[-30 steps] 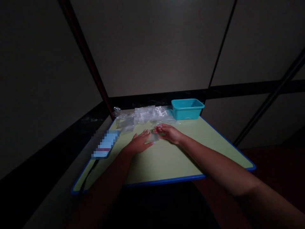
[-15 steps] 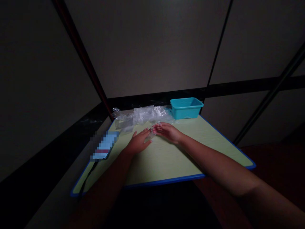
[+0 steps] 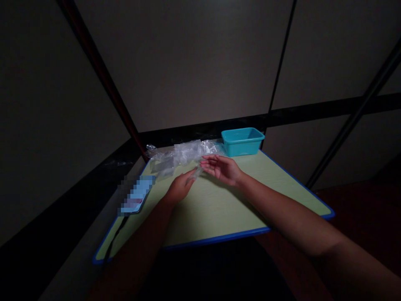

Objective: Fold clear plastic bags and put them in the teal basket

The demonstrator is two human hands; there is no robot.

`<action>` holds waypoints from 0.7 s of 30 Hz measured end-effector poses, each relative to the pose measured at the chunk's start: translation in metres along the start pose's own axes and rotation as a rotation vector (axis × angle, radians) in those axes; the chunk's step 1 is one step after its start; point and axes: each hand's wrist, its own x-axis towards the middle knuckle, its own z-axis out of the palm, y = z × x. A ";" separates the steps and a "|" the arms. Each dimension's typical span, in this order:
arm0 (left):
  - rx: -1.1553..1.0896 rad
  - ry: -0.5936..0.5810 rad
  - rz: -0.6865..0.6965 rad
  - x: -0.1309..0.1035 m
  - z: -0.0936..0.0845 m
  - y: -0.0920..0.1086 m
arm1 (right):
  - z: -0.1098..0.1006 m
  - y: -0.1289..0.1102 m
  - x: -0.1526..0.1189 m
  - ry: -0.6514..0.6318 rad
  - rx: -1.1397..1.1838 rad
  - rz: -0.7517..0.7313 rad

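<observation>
Over the middle of the pale green table (image 3: 219, 209), my left hand (image 3: 181, 187) is closed on a small clear plastic piece (image 3: 196, 173), its thumb and fingers pressed together. My right hand (image 3: 223, 169) is just to the right, palm turned inward and fingers apart and slightly curled, the fingertips close to the plastic. Whether they touch it is too dim to tell. Behind both hands lies a heap of crumpled clear plastic bags (image 3: 187, 153).
A turquoise bin (image 3: 242, 144) stands at the table's back right, beside the bags. At the left edge lies a phone (image 3: 138, 195), its screen blurred, with a dark strap (image 3: 115, 238). Dark panelled walls rise behind and to the left.
My left hand has gone from fingers spread to closed around the small plastic piece. My right hand has opened more and turned its palm further up. The view has shifted slightly.
</observation>
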 end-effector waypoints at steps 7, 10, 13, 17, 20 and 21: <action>-0.737 0.064 -0.293 0.002 -0.005 0.005 | -0.004 -0.004 0.002 0.061 -0.121 -0.144; -1.070 -0.008 -0.394 -0.001 -0.009 0.012 | -0.011 -0.001 0.008 0.191 -0.337 -0.237; -1.188 -0.142 -0.512 -0.004 -0.013 0.017 | -0.018 0.004 0.014 0.274 -0.520 -0.253; -1.241 -0.359 -0.605 -0.007 -0.014 0.019 | -0.021 0.014 0.017 0.250 -0.577 -0.156; -1.233 -0.482 -0.605 -0.009 -0.012 0.019 | -0.021 0.022 0.016 0.168 -0.588 -0.069; -1.226 -0.516 -0.596 -0.010 -0.011 0.018 | -0.020 0.024 0.015 0.141 -0.594 -0.050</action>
